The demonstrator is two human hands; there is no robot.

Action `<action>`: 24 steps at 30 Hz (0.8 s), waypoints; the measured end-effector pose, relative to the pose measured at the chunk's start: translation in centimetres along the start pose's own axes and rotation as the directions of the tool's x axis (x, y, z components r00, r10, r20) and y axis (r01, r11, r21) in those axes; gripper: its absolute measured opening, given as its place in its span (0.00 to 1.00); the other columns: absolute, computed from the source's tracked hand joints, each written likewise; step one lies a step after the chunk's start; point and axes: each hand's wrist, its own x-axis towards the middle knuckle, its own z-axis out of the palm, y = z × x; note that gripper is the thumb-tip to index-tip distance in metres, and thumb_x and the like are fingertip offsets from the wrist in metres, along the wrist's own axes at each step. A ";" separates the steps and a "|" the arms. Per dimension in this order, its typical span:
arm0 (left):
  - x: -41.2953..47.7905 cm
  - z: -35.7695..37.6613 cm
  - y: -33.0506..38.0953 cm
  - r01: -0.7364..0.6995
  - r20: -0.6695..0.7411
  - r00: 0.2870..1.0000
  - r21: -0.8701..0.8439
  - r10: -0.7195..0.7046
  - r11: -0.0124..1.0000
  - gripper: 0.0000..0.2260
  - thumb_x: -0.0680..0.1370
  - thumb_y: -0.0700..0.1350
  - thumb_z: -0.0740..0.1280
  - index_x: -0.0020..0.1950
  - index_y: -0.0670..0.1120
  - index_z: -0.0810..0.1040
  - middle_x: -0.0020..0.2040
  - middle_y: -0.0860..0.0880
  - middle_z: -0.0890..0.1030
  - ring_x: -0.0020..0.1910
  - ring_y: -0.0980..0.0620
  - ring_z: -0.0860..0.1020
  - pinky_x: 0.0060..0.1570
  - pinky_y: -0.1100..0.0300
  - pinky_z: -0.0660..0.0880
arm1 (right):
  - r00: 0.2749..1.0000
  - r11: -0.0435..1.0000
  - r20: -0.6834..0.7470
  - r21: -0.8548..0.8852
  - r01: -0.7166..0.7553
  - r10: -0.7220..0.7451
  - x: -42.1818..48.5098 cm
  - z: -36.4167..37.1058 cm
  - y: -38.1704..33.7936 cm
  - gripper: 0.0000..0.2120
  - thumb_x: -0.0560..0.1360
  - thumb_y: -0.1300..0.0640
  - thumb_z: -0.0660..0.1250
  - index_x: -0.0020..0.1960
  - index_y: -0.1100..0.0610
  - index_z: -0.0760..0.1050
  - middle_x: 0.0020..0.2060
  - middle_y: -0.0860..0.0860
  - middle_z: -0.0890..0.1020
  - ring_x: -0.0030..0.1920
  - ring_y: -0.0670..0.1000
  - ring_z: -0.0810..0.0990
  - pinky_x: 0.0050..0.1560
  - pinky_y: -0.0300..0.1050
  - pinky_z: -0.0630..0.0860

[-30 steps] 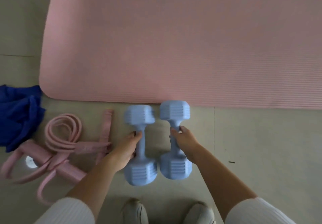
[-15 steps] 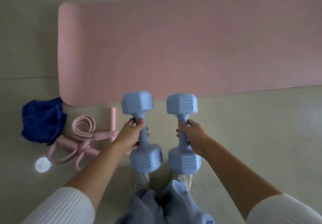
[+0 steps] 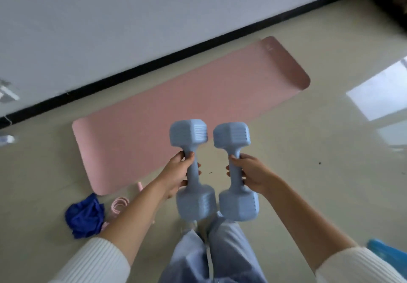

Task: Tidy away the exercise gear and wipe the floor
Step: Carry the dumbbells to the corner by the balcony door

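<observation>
Two light blue dumbbells are held up in the air in front of me. My left hand (image 3: 177,173) grips the handle of the left dumbbell (image 3: 192,168), and my right hand (image 3: 250,172) grips the handle of the right dumbbell (image 3: 235,172). Below them a pink exercise mat (image 3: 176,115) lies flat on the beige floor, running diagonally toward the wall. A crumpled blue cloth (image 3: 84,215) lies on the floor at the lower left. Beside it a pink resistance band (image 3: 119,204) is partly hidden behind my left forearm.
A white wall with a black skirting board (image 3: 176,55) runs behind the mat. A blue object (image 3: 387,254) shows at the lower right edge. A small white object (image 3: 6,139) sits at the far left. My legs and shoes are below the dumbbells.
Both hands have lifted the dumbbells off the floor. I have risen, so the view is higher and turned, and the whole mat and the wall have come into sight.
</observation>
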 end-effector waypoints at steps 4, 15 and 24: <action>0.0 6.1 3.8 -0.035 0.078 0.997 0.112 0.026 0.993 0.07 0.82 0.49 0.57 0.52 0.48 0.72 0.43 0.47 0.77 0.41 0.49 0.78 0.38 0.56 0.73 | 0.996 0.994 -0.071 0.093 0.052 -0.045 -3.1 -6.1 -2.2 0.05 0.80 0.59 0.61 0.47 0.57 0.73 0.40 0.55 0.77 0.40 0.52 0.77 0.47 0.48 0.74; 8.1 34.0 14.5 -0.141 0.239 0.970 0.388 0.048 0.911 0.09 0.81 0.51 0.58 0.53 0.47 0.73 0.44 0.47 0.77 0.42 0.48 0.77 0.45 0.54 0.74 | 0.971 0.952 -0.228 0.275 0.137 -0.074 -2.1 -32.9 -10.2 0.04 0.79 0.57 0.64 0.48 0.57 0.74 0.42 0.55 0.79 0.43 0.53 0.78 0.57 0.54 0.75; 16.6 58.0 26.0 -0.231 0.368 0.928 0.437 0.061 0.869 0.11 0.81 0.51 0.58 0.55 0.45 0.73 0.45 0.46 0.77 0.42 0.47 0.77 0.44 0.53 0.74 | 0.929 0.929 -0.368 0.327 0.172 -0.042 -0.4 -56.9 -18.9 0.05 0.79 0.56 0.64 0.49 0.58 0.74 0.43 0.55 0.80 0.45 0.55 0.78 0.54 0.52 0.75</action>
